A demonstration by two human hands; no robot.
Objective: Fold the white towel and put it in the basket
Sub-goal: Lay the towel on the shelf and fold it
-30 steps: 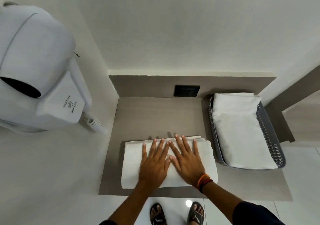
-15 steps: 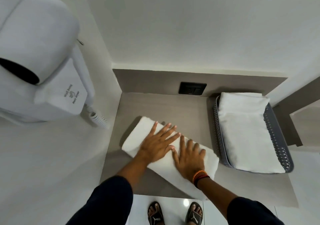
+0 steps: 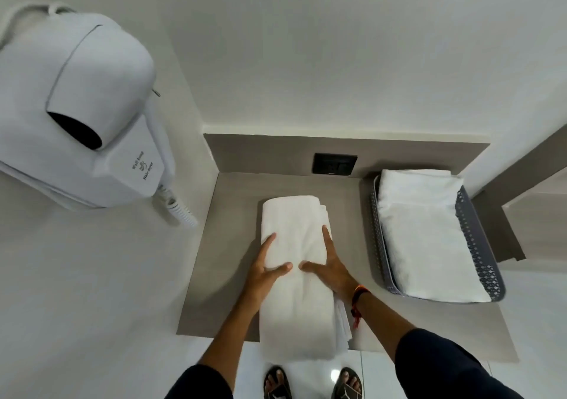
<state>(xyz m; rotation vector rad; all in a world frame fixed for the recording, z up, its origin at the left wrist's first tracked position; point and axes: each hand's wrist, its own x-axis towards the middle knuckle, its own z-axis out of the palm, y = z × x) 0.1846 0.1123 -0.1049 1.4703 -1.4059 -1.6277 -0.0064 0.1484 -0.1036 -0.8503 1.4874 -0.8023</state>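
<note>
— Where do we have the white towel (image 3: 296, 279)?

— Folded into a long thick strip on the worktop (image 3: 233, 214), its near end overhanging the front edge, the basket (image 3: 478, 245) just to its right with another folded towel (image 3: 426, 233) already inside.

— And our hands?

— Left hand (image 3: 266, 271) and right hand (image 3: 329, 268) cup the strip's two long sides, thumbs on top nearly meeting, fingers (image 3: 326, 239) spread flat, not clenched.

— How will it handle?

— We judge it soft, light and floppy; the loose layers along the right edge could slide apart. We'd best slip fingers under the middle and support both ends.
</note>
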